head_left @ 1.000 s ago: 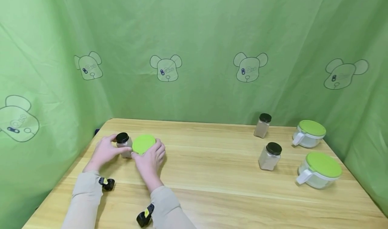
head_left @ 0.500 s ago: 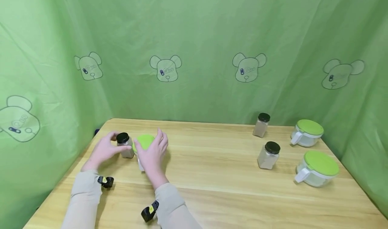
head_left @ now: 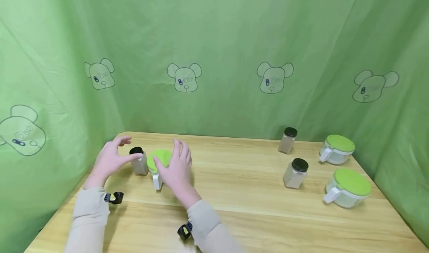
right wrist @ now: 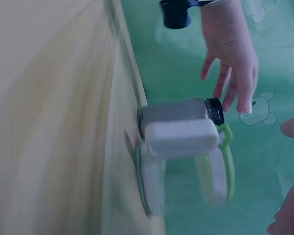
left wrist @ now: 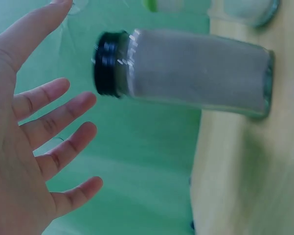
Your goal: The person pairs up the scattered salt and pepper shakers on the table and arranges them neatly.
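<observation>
Standing between the hands are 1 jar and 1 pot.

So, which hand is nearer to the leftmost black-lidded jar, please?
Left. The left hand is beside the jar, not touching it; the right hand is farther, by the green-lidded pot on the jar's right.
</observation>
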The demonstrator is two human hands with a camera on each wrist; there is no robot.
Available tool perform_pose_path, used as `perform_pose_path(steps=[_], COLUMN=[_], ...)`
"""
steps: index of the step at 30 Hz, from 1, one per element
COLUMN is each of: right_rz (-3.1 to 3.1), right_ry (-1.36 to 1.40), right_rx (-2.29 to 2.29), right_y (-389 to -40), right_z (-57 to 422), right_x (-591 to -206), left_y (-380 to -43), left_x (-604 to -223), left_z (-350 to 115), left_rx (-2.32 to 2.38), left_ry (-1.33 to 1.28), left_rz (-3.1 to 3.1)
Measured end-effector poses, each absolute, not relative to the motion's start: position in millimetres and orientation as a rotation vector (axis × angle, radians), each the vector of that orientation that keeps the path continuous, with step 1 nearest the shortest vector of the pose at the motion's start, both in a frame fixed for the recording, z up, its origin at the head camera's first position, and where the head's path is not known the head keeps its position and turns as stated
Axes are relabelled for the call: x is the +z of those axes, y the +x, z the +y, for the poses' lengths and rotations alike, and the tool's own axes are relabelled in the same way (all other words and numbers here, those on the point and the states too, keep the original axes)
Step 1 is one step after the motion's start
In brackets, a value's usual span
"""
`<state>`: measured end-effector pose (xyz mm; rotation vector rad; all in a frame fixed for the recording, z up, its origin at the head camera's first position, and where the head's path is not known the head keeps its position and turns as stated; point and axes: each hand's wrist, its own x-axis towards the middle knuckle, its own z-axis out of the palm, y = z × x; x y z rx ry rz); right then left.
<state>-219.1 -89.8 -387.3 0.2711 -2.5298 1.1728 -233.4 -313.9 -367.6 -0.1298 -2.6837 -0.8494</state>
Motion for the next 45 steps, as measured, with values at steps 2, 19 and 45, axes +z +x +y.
perform_pose_path(steps=[2,19,45], right_rz=[-2.554,-2.594,-2.309], right_ry=[0.326,0.763,1.367], right_rx=[1.097,0.710,0.184], right_y=[-218.1,-198.3,-197.1], right_z=[-81.6,-6.1,121.6], right_x=[-385.4,-378.3,-384.6], left_y=[-232.4,-222.1,-228.9], left_x=[-363.8,-345.0,-378.5], left_z=[-310.0,-267.1,-185.8], left_rx=[-0.814,-0.511,-0.240], left_ry=[-0.143,-0.317,-0.881], left_rz=[-2.667,-2.556,-2.195])
